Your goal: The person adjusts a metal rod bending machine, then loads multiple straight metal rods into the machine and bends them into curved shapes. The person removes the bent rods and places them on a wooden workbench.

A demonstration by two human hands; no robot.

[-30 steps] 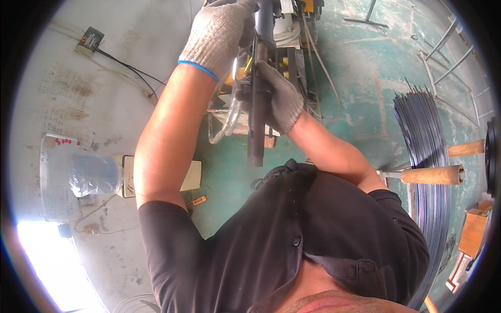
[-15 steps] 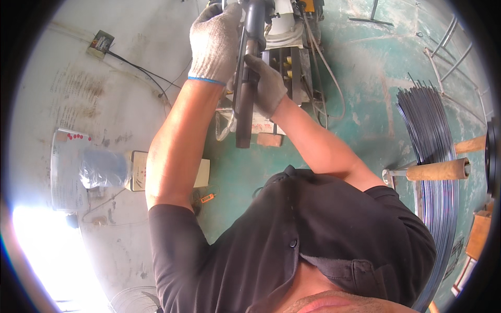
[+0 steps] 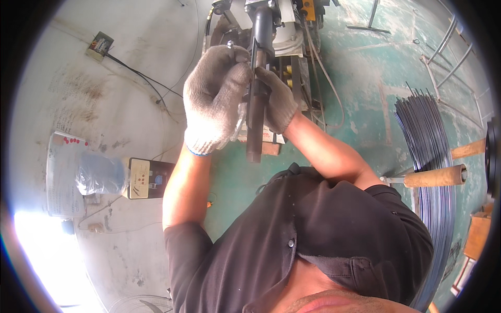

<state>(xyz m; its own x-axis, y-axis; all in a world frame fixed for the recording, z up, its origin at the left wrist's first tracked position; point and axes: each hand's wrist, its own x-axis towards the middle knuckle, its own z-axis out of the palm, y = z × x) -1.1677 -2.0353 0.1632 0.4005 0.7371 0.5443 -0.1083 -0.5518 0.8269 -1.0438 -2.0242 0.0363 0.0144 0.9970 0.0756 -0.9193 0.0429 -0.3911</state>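
A dark cylindrical metal shaft [image 3: 255, 125] points toward me from the machine [image 3: 284, 28], its near end hanging over the floor. Alongside its left side runs a thin dark metal strip [image 3: 251, 104]. My left hand [image 3: 216, 96], in a pale knitted glove, is closed with curled fingers at the strip, just below the thick black sleeve [image 3: 262, 31]. The fingertips are partly hidden. From the right, my right hand [image 3: 280, 101], in a greyer glove, closes round the shaft, thumb in front and the other fingers largely hidden behind it.
Right of me lies a long bundle of thin dark rods [image 3: 436, 203], near a roller-shaped brown bar [image 3: 436, 176]. Hoses [image 3: 326, 68] hang beside the machine. A control box [image 3: 147, 179] and a wall socket box [image 3: 100, 45] with black cable are at left. A brick-coloured block [image 3: 271, 149] lies below the machine.
My left hand has come back toward me from the sleeve, and its fingers are now turned in at the strip. My right hand stays at the shaft, slightly lower and farther right in view.
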